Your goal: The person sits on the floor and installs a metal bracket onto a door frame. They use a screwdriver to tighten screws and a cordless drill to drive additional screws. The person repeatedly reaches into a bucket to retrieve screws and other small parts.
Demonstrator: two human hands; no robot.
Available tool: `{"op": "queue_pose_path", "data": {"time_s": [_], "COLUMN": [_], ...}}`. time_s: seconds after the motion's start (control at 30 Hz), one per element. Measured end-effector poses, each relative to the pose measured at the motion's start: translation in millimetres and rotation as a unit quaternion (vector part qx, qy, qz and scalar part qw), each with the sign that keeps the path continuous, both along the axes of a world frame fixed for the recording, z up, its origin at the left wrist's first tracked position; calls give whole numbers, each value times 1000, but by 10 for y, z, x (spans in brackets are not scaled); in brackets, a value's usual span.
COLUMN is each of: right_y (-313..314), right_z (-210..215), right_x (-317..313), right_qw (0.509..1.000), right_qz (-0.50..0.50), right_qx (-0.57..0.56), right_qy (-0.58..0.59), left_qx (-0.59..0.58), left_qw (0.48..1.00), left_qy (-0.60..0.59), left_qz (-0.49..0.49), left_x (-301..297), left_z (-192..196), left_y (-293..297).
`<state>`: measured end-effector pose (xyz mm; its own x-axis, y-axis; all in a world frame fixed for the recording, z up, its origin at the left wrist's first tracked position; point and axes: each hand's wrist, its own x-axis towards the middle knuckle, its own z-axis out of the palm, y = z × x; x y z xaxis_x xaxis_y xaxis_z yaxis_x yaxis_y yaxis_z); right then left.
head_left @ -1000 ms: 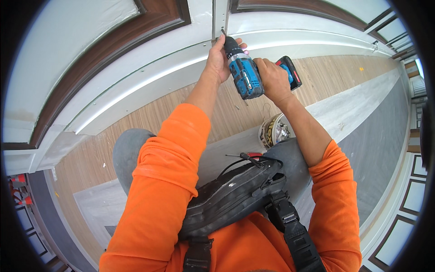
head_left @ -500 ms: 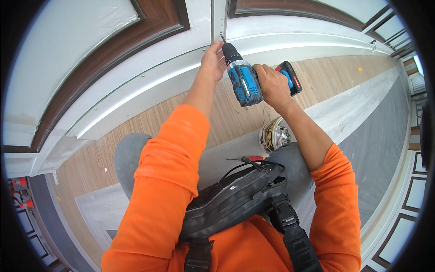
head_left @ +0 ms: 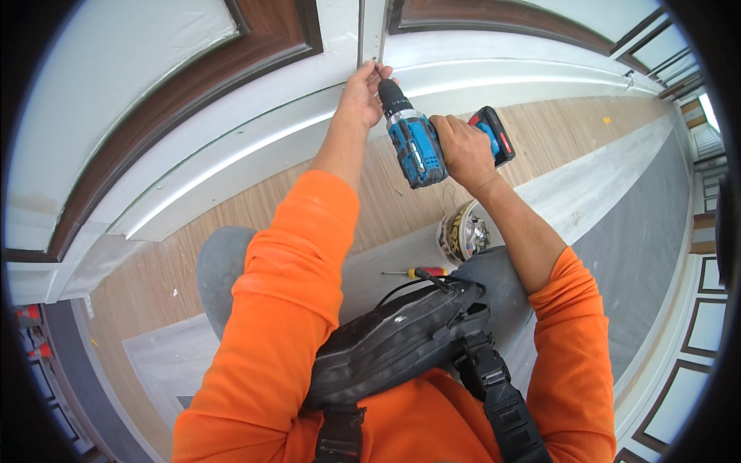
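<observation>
My right hand (head_left: 465, 152) is wrapped round the handle of a blue and black cordless drill (head_left: 415, 147), fitted with a red and black battery. The drill points up and slightly left, its slim bit reaching a narrow pale strip (head_left: 373, 35) between two wall panels. Around the bit's tip close the thumb and fingers of my left hand (head_left: 361, 99), just below that strip. Whether a screw sits at the tip is too small to tell.
Before my knees stands a round tub (head_left: 465, 231) of small hardware. A red and yellow screwdriver (head_left: 427, 272) lies near a black bag (head_left: 394, 339) across my lap. A white baseboard (head_left: 255, 147) runs along the wall above the wood-look floor (head_left: 270, 185).
My left fingers have come up and closed around the bit's tip. The drill has shifted slightly downward, still in my right hand.
</observation>
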<state>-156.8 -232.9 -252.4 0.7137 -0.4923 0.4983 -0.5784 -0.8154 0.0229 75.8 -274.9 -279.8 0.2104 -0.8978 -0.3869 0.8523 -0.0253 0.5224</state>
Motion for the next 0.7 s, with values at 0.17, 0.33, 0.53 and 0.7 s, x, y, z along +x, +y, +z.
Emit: {"op": "queue_pose_path", "data": {"time_s": [0.17, 0.33, 0.53, 0.7], "right_y": [13, 12, 48, 51], "right_z": [8, 22, 45, 66], "right_x": [-13, 0, -9, -30], "right_qw": [1000, 1000, 1000, 1000], "right_qz": [-1, 3, -3, -3], "right_qx": [-4, -6, 1, 0], "right_qy": [7, 8, 14, 22], "left_qx": [6, -16, -20, -22], "left_qw": [1000, 1000, 1000, 999], "left_qy": [-13, -3, -2, -9], "left_qz": [2, 6, -21, -27], "left_x": [-3, 39, 54, 38], "left_z": [-9, -59, -59, -27], "left_y": [14, 1, 30, 34]}}
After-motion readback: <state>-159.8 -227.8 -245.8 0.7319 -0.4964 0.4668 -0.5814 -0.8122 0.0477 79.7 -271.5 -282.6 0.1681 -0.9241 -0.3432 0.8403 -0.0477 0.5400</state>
